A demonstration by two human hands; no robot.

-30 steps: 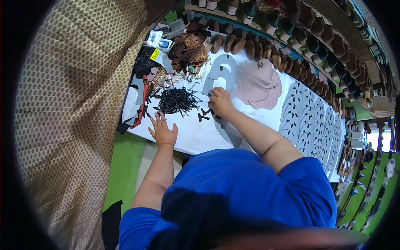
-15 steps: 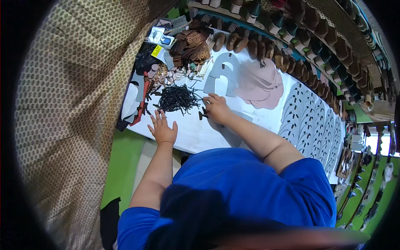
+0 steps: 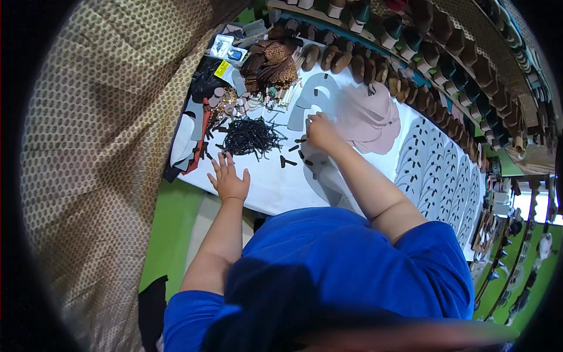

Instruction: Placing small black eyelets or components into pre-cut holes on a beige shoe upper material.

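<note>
My left hand point(image 3: 230, 180) lies palm down near the table's front edge with fingers spread, holding nothing. Farther in, my right hand point(image 3: 324, 134) is over the lower part of a grey U-shaped flat piece point(image 3: 321, 81), fingers drawn together at the tips. Whatever may be between those tips is too small to make out. A small dark strip sits on the curve of that piece. Between the hands lies a tangled heap of black beaded-looking strands point(image 3: 251, 136). Several short dark strips point(image 3: 287, 161) are scattered beside it. Another grey piece point(image 3: 319, 179) lies partly under my right forearm.
Stacked pale pink rounded pieces point(image 3: 375, 120) lie right of my right hand. Rows of grey pieces with dark strips point(image 3: 434, 164) cover the table's right side. Brown shoe lasts point(image 3: 366, 67) line the back edge. Leopard-print material point(image 3: 278, 64) sits back left, near a patterned curtain point(image 3: 111, 146).
My right hand has moved away from the loose dark strips, to the right and farther in, onto the grey U-shaped piece. More strips now show. My left hand has stayed almost still.
</note>
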